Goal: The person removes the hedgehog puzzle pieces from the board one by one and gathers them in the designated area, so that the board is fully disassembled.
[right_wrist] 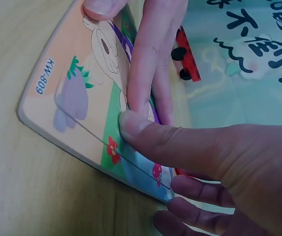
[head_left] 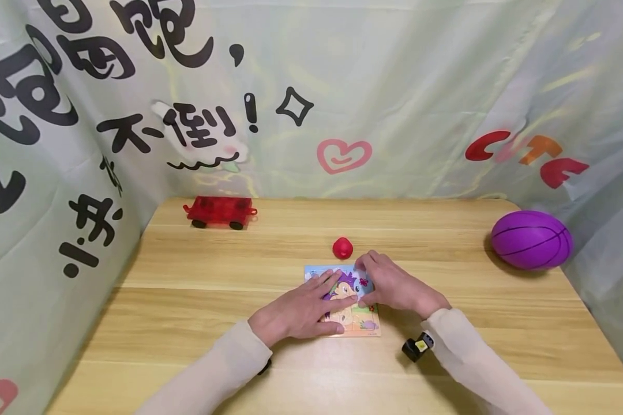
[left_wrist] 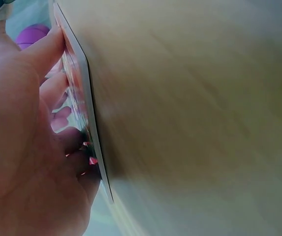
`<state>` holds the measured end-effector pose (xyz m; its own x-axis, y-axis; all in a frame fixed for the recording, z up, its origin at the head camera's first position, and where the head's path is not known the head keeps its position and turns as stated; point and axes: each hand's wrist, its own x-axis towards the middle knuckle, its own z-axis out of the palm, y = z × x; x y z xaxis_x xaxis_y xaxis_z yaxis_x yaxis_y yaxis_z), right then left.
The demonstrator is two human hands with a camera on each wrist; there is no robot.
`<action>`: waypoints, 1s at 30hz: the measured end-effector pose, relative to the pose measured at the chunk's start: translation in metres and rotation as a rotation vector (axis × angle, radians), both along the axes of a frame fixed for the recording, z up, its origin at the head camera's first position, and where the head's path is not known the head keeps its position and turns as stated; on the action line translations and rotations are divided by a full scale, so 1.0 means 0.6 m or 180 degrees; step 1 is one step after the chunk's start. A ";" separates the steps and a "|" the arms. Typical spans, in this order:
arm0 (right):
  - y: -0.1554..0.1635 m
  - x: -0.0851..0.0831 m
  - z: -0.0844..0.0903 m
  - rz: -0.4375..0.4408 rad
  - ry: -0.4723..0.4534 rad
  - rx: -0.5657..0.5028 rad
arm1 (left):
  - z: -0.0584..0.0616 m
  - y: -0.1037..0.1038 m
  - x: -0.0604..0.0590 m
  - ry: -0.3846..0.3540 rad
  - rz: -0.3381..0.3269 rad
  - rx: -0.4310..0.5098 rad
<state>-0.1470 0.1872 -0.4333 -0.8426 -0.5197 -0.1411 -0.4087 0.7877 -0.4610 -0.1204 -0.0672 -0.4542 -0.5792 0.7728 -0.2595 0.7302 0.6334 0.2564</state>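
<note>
A cartoon picture puzzle board (head_left: 362,324) lies flat on the wooden table (head_left: 187,300), near its middle. My left hand (head_left: 306,305) rests flat on the board's left half, fingers straight and spread; the left wrist view shows this hand (left_wrist: 27,137) against the board's edge (left_wrist: 89,113). My right hand (head_left: 394,285) covers the board's far right corner. In the right wrist view its thumb (right_wrist: 180,142) presses on a seam between pieces of the puzzle board (right_wrist: 72,93), while the other fingers lie along the board's right edge. Left-hand fingers (right_wrist: 148,59) press beside the thumb.
A small red round object (head_left: 342,248) sits just beyond the board. A red toy car (head_left: 219,211) stands at the far left, a purple ball (head_left: 531,239) at the right edge. A printed cloth backdrop (head_left: 311,104) walls the table on three sides.
</note>
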 end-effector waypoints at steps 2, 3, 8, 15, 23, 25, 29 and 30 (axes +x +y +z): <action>0.001 -0.004 0.000 -0.0007 -0.0065 -0.0024 | -0.001 0.000 0.000 -0.0022 0.0010 0.0025; 0.002 -0.005 0.000 -0.0017 -0.0097 -0.0030 | -0.001 0.000 0.000 -0.0027 0.0009 0.0035; 0.003 -0.011 -0.001 -0.0032 -0.0156 -0.0024 | -0.003 0.000 -0.001 0.0042 -0.0020 0.0018; 0.005 -0.013 -0.005 -0.0084 -0.0199 -0.0040 | -0.003 0.001 -0.001 0.0027 -0.0001 -0.0010; 0.010 -0.015 -0.009 -0.0082 -0.0285 -0.0230 | 0.000 0.000 -0.001 -0.0048 0.0025 -0.0008; 0.011 -0.014 -0.010 -0.0086 -0.0312 -0.0283 | -0.001 0.000 0.000 -0.0038 0.0016 -0.0008; 0.022 -0.013 -0.018 -0.0082 -0.0352 -0.0570 | -0.001 0.000 0.000 -0.0025 -0.0011 -0.0017; 0.025 -0.014 -0.022 -0.0080 -0.0374 -0.0698 | -0.001 0.000 0.000 -0.0022 -0.0019 -0.0017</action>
